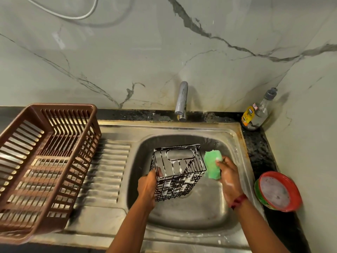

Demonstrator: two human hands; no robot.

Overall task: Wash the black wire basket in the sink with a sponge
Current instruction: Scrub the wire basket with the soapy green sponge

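Observation:
A black wire basket [179,168], streaked with white foam, is held tilted above the steel sink [197,214]. My left hand [148,185] grips its left side, fingers hooked through the wires. My right hand [228,177], soapy, holds a green sponge [212,164] just to the right of the basket, close to its right wall. I cannot tell whether the sponge touches the wires.
A chrome tap [181,100] stands behind the sink, with no water visible from it. A brown plastic dish rack [42,161] sits on the ribbed drainboard at left. A soap bottle [256,114] stands in the back right corner. A red-rimmed round tub [278,191] lies on the right counter.

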